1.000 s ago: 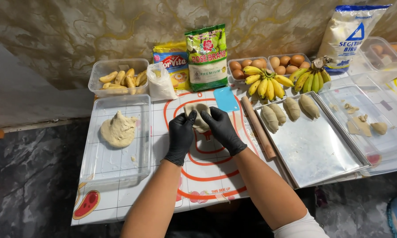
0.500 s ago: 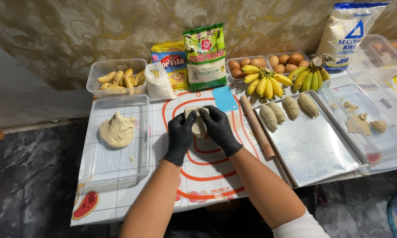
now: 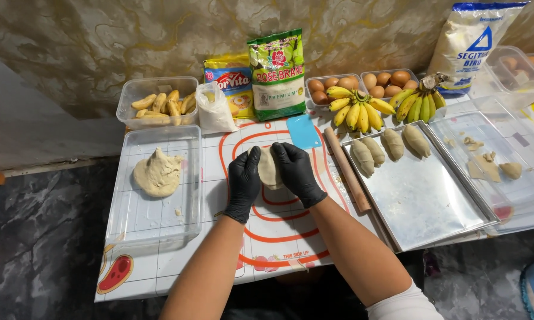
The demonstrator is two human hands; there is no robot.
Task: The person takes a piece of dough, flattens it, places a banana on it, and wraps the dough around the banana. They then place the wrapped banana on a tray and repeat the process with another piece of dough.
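Both gloved hands, left hand (image 3: 244,182) & right hand (image 3: 297,172), cup a dough piece (image 3: 270,169) between them over the red-ringed mat (image 3: 279,237). Vs 1 s ago: palms closer, dough more enclosed, so wrapping looks nearly sealed. Four wrapped pieces (image 3: 387,147) sit on metal tray (image 3: 421,207).

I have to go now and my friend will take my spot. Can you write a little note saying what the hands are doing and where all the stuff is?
Left hand and right hand, both in black gloves, cup one dough piece between them over the baking mat.
Big dough lump lies in the clear tray at left; rolling pin lies right of the mat.
Done: four shaped pieces on the metal tray.
Left: the piece in hand is not yet on the tray; the big lump is unused.
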